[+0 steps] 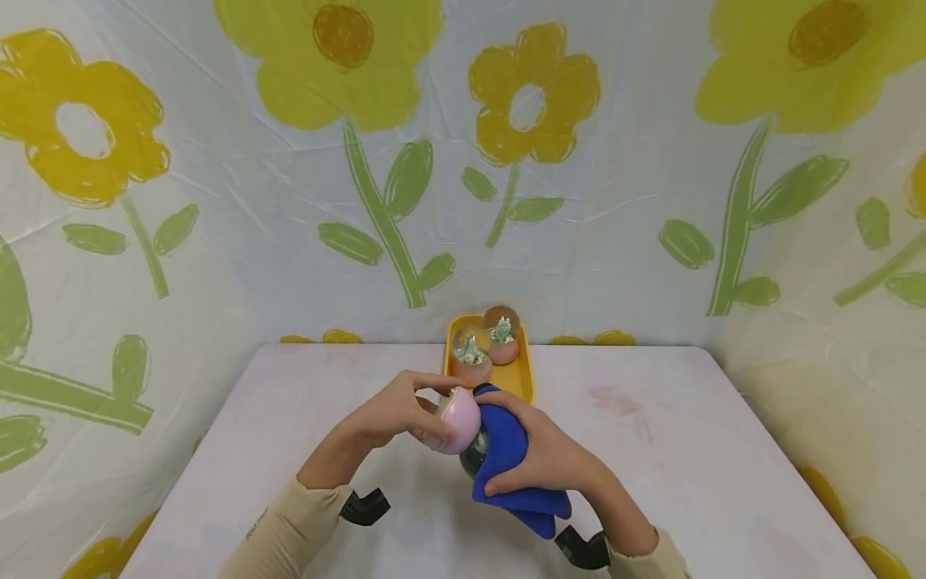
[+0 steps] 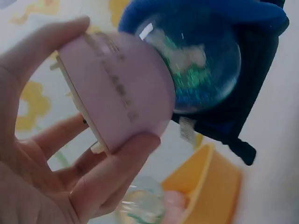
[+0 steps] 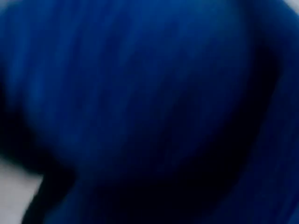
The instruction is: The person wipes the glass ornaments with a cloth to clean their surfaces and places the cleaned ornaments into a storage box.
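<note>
My left hand grips the pink base of a snow globe, thumb on one side and fingers on the other. The globe lies tilted on its side, its clear ball pointing to the right, with a white figure and green glitter inside. Around the ball's far side is a blue cloth, which my right hand holds with curled fingers. In the right wrist view the blue cloth fills nearly everything, blurred, and hides the right fingers.
Behind the hands, a yellow tray stands at the table's back edge. Two more snow globes with pink bases sit in it, a left one and a right one. A flower-printed sheet hangs behind the pale table.
</note>
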Motion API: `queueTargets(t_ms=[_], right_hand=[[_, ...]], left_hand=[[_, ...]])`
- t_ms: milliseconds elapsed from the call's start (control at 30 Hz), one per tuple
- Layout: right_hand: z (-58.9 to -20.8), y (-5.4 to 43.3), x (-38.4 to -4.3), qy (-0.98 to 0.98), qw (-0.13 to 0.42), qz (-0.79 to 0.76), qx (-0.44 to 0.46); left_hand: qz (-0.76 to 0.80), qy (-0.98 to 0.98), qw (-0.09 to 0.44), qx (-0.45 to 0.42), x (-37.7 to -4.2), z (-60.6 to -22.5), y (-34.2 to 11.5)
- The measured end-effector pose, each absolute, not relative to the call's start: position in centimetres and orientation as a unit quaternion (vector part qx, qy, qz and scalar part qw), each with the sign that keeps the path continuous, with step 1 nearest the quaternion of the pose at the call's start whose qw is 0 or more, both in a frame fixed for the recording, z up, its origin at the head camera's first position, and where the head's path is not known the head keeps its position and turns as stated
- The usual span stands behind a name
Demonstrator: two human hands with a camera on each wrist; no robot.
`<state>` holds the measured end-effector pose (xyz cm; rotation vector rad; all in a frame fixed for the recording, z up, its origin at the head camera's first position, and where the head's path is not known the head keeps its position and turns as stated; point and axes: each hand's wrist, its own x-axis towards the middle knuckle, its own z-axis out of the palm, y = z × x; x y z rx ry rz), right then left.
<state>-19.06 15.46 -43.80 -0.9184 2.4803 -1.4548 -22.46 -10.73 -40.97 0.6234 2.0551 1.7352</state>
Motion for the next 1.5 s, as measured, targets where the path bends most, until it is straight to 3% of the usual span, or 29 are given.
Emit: queueTargets(t_ms=[100,167,367,533,700,900,1033,1167,1333,1500], right_hand=[[-44.8,16.0,-19.6,0.767,0.123,-0.552,-0.303],[-46.0,16.1,-19.8,0.714,0.132,-0.617,-0.303],[-48.6,14.6,-19.5,0.613,0.058,-0.742,-0.264],[-49.8,12.8,-18.7,0.653,-0.006,-0.742,-0.148],[-50.3,12.4,-18.1,0.707,-0.035,-0.704,-0.060],[-49.7,12.7,-18.9,0.794,-0.047,-0.599,-0.096],[-49.6,13.1,-19.2,0.823,-0.044,-0.548,-0.143],[-49.4,13.4,-19.3,0.823,-0.006,-0.530,-0.205],[-49.3,13.8,-19.0,0.781,0.070,-0.567,-0.253],[-49.1,13.7,-18.6,0.744,0.063,-0.630,-0.213]], left_hand=[[0.641,0.690,0.256,0.220,-23.6,-42.4,-10.8],[0.672,0.654,0.280,0.204,-24.0,-43.9,-10.8],[0.777,0.530,0.308,0.140,-23.6,-47.5,-10.8],[0.825,0.504,0.249,0.055,-21.4,-49.0,-10.1],[0.831,0.526,0.182,-0.002,-19.6,-49.6,-8.7],[0.758,0.649,0.063,0.024,-19.5,-48.0,-8.6],[0.673,0.734,0.035,0.083,-20.1,-46.7,-9.1],[0.607,0.777,0.081,0.145,-21.3,-45.0,-10.3],[0.641,0.710,0.218,0.194,-23.1,-44.5,-11.9],[0.733,0.590,0.289,0.174,-23.9,-46.7,-12.3]])
